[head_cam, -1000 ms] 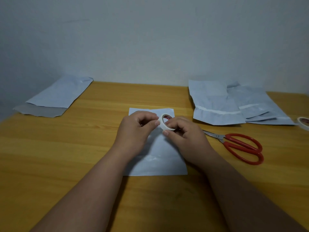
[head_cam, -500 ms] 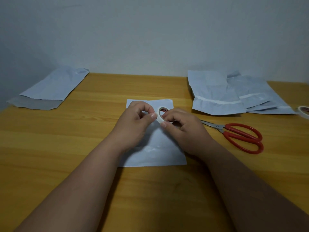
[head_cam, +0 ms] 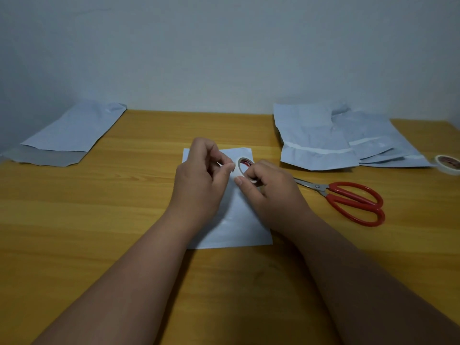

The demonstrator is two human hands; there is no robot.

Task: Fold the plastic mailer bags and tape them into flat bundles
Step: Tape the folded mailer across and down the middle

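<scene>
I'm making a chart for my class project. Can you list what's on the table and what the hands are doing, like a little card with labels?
table: wooden table
right hand: holds the tape roll
left hand: pinches at the roll's edge, likely the tape end
under the hands: folded mailer bag, lying flat
scissors: red handles, right of the hands, untouched
bag pile: far right
grey-and-white bags: far left
second tape roll: at the right edge
</scene>
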